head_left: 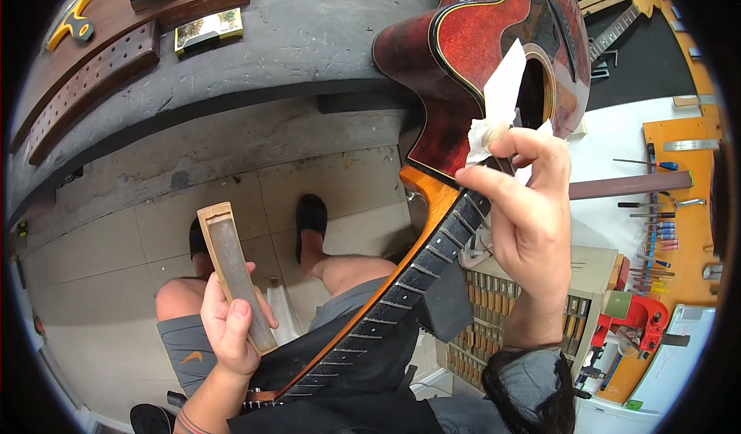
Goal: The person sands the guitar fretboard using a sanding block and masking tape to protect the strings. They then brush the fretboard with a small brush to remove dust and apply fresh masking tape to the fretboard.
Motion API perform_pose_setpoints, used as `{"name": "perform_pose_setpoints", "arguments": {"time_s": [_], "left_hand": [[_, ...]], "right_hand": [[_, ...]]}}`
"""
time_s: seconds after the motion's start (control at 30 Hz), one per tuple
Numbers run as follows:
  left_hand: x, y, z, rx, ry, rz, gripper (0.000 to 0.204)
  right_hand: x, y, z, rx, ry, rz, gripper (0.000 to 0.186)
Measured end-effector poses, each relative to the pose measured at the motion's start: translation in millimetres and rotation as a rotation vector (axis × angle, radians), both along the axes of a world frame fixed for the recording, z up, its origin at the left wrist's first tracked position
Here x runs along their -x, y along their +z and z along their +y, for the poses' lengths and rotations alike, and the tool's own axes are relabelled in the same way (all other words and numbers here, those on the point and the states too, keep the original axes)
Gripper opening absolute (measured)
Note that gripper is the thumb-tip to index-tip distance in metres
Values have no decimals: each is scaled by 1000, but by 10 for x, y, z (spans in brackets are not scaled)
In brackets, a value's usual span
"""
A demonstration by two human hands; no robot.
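Observation:
In my left hand [230, 330] is a long wooden block [235, 260] with a flat grey face, held upright over my lap with thumb and fingers around its lower half. My right hand [532, 202] is closed on a crumpled white tissue [502, 87] at the upper end of the fretboard; one flap of it stands up beside the sound hole. A red acoustic guitar [478, 40] with a cutaway rests at the bench edge. Its neck, with a dark fretboard [401, 287] and metal frets, slants down across my lap. Pale dust lies along the frets.
The grey workbench [309, 33] curves across the top, carrying a small yellow-and-black box [208, 31], a drilled wooden bar [93, 91] and a yellow-handled tool [73, 25]. At right stand a cabinet of small drawers [494, 303], a tool board [664, 141] and a red clamp-like tool [637, 318].

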State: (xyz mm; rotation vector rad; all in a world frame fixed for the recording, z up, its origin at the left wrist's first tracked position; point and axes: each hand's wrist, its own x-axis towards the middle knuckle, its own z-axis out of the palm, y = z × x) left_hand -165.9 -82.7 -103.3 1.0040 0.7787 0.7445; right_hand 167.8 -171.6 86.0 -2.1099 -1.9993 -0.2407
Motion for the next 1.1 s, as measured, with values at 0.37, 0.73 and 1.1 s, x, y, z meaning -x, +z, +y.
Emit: {"name": "perform_pose_setpoints", "arguments": {"time_s": [0.37,0.73,1.1], "left_hand": [[-64,10,92,41,-25,-60,65],[-520,868,850,-444,-101,141,53],[-1968,1343,2322,-1658,267,963,31]], "right_hand": [[-114,-31,29,-274,-175,245,33],[-241,-249,-19,-418,-141,359,30],[-233,-409,-31,-505,-148,420,27]]}}
